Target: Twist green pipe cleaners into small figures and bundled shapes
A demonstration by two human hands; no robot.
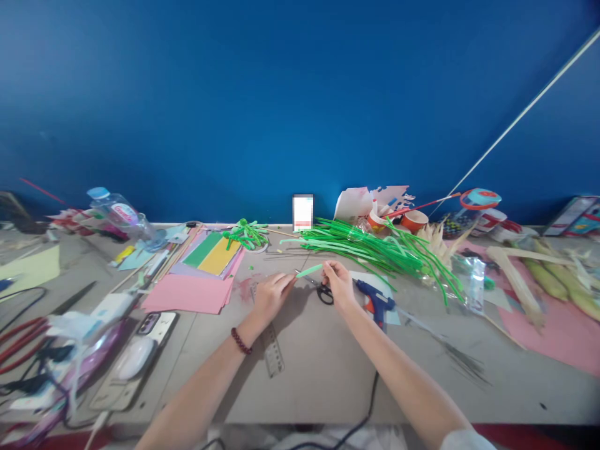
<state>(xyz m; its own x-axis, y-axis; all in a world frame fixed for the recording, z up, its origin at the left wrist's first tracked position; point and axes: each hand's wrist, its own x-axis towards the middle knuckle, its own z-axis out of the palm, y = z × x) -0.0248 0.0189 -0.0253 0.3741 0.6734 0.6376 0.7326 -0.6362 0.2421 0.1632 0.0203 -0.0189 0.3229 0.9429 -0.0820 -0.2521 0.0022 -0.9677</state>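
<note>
A short light-green pipe cleaner (pixel 309 270) is stretched between my two hands above the table. My left hand (pixel 273 295), with a beaded bracelet at the wrist, has its fingers closed on one end. At the other end, my right hand (pixel 338 284) pinches it between thumb and fingertips. Black-handled scissors (pixel 324 294) lie just beneath, partly hidden by my right hand. A clear ruler (pixel 273 356) rests under my left forearm. Right of my right hand is a blue glue gun (pixel 379 299). Behind both hands spreads a heap of green pipe cleaners (pixel 375 249).
Curled green pieces (pixel 248 234) lie behind coloured sheets (pixel 192 292) to the left. A phone (pixel 135 359), a power strip (pixel 112 309) and a bottle (pixel 117 212) are farther left. Corn husks (pixel 518 284) and paper cups (pixel 414 220) stand right. A cable (pixel 372 400) crosses the front edge.
</note>
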